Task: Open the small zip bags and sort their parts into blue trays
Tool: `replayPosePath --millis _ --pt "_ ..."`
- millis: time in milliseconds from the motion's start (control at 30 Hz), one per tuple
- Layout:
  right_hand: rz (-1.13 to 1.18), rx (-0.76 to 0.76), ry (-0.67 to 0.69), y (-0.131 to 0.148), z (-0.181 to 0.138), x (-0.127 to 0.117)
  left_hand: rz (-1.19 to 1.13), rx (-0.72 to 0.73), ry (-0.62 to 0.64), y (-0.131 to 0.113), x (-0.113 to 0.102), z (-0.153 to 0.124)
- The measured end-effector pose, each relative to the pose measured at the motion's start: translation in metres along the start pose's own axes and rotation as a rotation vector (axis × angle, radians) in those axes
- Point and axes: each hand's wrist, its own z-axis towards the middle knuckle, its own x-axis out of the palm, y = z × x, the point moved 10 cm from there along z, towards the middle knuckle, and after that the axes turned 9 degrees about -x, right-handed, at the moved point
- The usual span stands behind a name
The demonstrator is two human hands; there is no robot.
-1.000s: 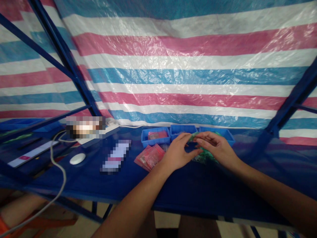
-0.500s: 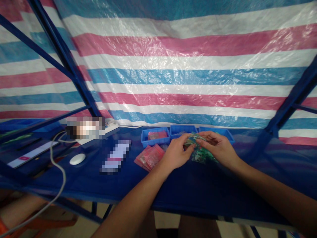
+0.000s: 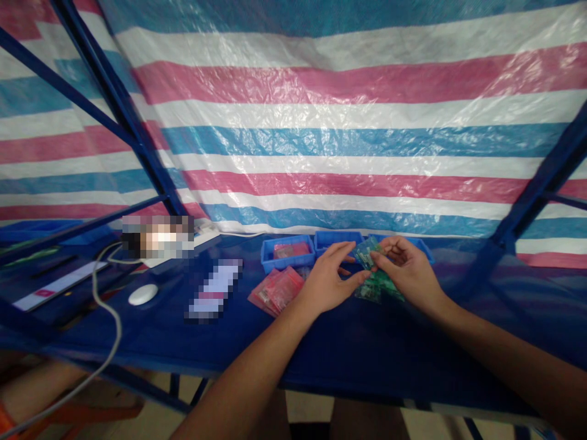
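Pinched between the thumb and fingers of my right hand (image 3: 406, 269) is a small green plastic packet (image 3: 365, 252) with something pale inside. My left hand (image 3: 332, 275) is just left of it, thumb and fingers apart, with nothing in its grasp. Below the hands, more green packets (image 3: 378, 287) lie on the blue table, partly covered by my right hand. Left of my left hand, several red packets (image 3: 279, 289) overlap in a loose pile.
Three blue bins line the table's back: a left bin (image 3: 288, 261) with red packets, a middle bin (image 3: 339, 239) and a right bin (image 3: 424, 249), partly hidden. Further left are a white oval object (image 3: 143, 294), a blurred-out flat object (image 3: 214, 290) and a white cable (image 3: 117, 333).
My left hand has let go of the green packet and its fingers have spread. The packet now stays in my right hand alone, turned more toward me.
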Motion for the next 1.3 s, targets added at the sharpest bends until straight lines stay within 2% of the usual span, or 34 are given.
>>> replayPosePath --millis 167,233,367,467,633,700,800,900,1033,1133,1300 --pt "-0.058 -0.018 -0.11 -0.005 0.002 -0.016 0.073 0.07 0.085 -0.01 0.01 -0.006" --pt "-0.028 -0.015 -0.075 -0.005 0.001 -0.011 0.042 0.066 0.102 -0.011 0.012 -0.006" --pt "0.037 -0.012 0.099 0.003 -0.005 0.013 -0.04 0.053 0.096 -0.01 0.01 -0.003" --pt "0.043 0.003 0.174 0.005 -0.009 0.022 -0.009 0.065 0.044 -0.011 0.002 0.002" --pt "0.004 -0.008 0.032 -0.002 -0.003 0.003 0.001 -0.051 -0.096 0.001 -0.017 0.006" --pt "0.013 -0.004 0.037 -0.006 -0.002 0.003 -0.067 -0.103 -0.09 0.007 -0.015 0.006" --pt "0.07 0.064 0.14 -0.011 -0.004 0.016 -0.177 -0.133 -0.051 0.01 -0.009 0.006" --pt "0.098 0.102 0.176 -0.011 -0.006 0.021 -0.194 -0.122 -0.08 0.009 -0.013 0.006" --pt "0.062 0.134 0.095 -0.018 -0.004 0.009 -0.061 -0.007 -0.19 -0.003 -0.024 0.004" --pt "0.074 0.148 0.033 -0.024 -0.003 0.001 -0.021 0.067 -0.143 -0.01 -0.018 0.002" --pt "0.064 0.049 0.18 -0.008 -0.005 0.018 -0.048 0.058 -0.016 -0.014 -0.005 0.001"
